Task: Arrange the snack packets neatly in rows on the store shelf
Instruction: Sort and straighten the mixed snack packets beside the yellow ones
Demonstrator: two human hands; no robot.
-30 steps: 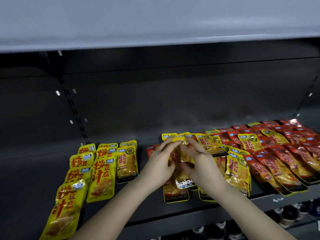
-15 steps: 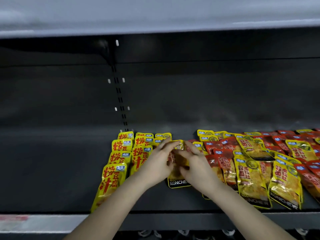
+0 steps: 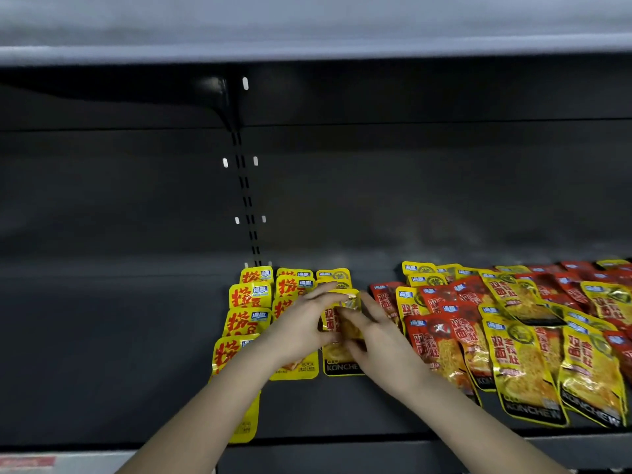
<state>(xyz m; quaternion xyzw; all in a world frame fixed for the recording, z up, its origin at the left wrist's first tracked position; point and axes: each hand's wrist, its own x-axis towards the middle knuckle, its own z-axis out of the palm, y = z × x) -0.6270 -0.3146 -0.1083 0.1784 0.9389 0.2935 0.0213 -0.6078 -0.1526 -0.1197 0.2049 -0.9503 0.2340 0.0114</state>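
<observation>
Packet (image 3: 340, 366) carried left; reads KONCHE.

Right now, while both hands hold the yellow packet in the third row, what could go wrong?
1. The left hand and right hand hold the yellow packet. The left forearm lies over the front packet of the leftmost row, at the front edge of the shelf; drawing back might drag it off.
2. The right wrist is next to the loose pile of red and yellow packets; a sideways move could probably disorder it more.
</observation>
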